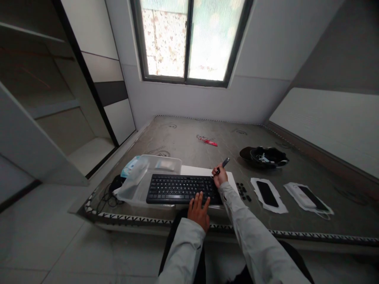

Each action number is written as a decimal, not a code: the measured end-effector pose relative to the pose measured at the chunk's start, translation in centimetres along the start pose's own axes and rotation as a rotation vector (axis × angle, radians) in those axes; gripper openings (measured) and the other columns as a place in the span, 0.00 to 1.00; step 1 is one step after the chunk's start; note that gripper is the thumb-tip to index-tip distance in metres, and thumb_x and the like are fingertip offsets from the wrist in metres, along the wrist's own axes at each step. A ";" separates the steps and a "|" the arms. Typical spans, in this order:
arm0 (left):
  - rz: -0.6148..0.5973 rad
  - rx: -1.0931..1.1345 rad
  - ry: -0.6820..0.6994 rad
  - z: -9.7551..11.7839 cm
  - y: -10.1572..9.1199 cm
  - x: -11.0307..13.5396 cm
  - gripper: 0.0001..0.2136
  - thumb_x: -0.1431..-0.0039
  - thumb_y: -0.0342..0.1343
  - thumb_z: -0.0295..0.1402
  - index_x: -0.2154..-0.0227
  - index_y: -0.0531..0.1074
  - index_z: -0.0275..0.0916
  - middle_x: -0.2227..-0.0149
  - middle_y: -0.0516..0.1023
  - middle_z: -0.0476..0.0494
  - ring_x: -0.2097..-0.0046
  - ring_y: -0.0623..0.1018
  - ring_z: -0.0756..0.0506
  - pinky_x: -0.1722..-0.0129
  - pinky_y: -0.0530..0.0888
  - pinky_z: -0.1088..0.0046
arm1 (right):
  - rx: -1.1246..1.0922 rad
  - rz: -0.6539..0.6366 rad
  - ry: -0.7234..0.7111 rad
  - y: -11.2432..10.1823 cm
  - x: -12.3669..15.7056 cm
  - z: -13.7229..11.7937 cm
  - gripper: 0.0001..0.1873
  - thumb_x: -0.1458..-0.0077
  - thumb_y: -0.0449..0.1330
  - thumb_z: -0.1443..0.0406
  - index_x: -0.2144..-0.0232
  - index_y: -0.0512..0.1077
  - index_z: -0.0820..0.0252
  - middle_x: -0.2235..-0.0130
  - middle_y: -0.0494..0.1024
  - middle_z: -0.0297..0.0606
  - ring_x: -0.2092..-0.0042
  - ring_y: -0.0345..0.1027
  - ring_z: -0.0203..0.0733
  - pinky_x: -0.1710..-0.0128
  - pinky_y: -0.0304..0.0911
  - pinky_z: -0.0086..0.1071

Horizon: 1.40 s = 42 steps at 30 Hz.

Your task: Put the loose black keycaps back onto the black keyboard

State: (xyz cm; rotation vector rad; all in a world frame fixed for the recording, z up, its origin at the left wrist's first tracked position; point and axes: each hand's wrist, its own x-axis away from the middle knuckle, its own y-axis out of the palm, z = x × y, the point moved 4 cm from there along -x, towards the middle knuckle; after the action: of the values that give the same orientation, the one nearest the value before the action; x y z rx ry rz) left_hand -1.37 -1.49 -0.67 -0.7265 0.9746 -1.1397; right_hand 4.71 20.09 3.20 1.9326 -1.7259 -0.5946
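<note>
A black keyboard [180,188] lies on a white sheet [197,170] near the front edge of a grey mattress [189,138]. My left hand [199,211] rests with its fingers spread on the keyboard's front edge. My right hand [220,176] is closed on a dark pen-like tool [222,165] over the keyboard's right end. Several small black keycaps [243,190] lie loose just right of the keyboard.
A clear plastic box [148,173] sits left of the keyboard, with a blue packet [130,165] and a black mouse with cable [115,184] beyond it. A black phone on white paper [267,193], another device [308,196], a black cap [265,156] and a red wrapper [207,141] lie about.
</note>
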 end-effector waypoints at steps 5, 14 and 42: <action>-0.003 0.025 0.022 -0.3 0.5 -0.1 0.34 0.50 0.56 0.34 0.38 0.54 0.48 0.33 0.46 0.41 0.34 0.49 0.38 0.39 0.53 0.55 | 0.094 0.017 0.037 -0.4 -0.6 1.5 0.26 0.52 0.59 0.44 0.78 0.55 0.55 0.83 0.58 0.25 0.82 0.51 0.29 0.83 0.49 0.27; -0.035 0.047 -0.012 0.2 -0.6 -0.3 0.32 0.50 0.56 0.33 0.40 0.57 0.48 0.34 0.48 0.41 0.34 0.51 0.38 0.39 0.54 0.54 | 0.115 0.053 0.083 -0.6 0.0 2.4 0.25 0.51 0.58 0.44 0.78 0.54 0.55 0.84 0.57 0.24 0.82 0.51 0.30 0.82 0.49 0.29; 0.008 0.021 0.001 -0.1 0.3 -0.3 0.34 0.51 0.56 0.32 0.39 0.55 0.49 0.33 0.47 0.43 0.34 0.51 0.39 0.40 0.53 0.55 | 0.165 -0.048 0.279 -0.2 -1.7 2.6 0.24 0.52 0.61 0.48 0.80 0.56 0.56 0.86 0.57 0.24 0.84 0.47 0.28 0.84 0.43 0.25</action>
State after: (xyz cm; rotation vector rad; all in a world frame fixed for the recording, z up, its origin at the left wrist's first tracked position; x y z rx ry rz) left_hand -1.39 -1.14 -0.88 -0.7049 0.9643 -1.1413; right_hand 3.09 21.63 1.06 2.0616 -1.5964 -0.1902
